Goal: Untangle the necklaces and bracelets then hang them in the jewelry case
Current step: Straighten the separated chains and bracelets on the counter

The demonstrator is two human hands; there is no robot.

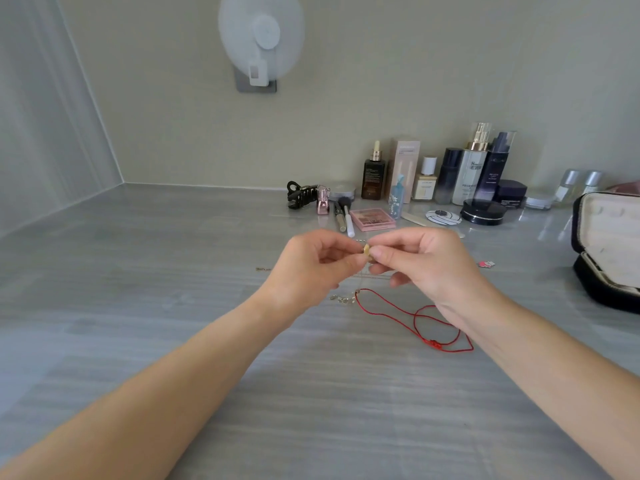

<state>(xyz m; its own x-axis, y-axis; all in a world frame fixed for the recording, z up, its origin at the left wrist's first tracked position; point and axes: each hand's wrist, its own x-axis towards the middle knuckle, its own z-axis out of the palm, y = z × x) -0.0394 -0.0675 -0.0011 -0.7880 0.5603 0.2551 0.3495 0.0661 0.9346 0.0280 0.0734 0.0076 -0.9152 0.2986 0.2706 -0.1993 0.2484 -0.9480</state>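
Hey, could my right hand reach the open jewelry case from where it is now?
Probably yes: the jewelry case stands open to the right of the right hand, with nothing tall on the table between. That hand is busy, though, pinching a small gold pendant together with the left hand.

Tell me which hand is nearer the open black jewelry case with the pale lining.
Right. The right hand is at centre, with bare grey table between it and the black jewelry case to its right; the left hand lies beyond it, farther left.
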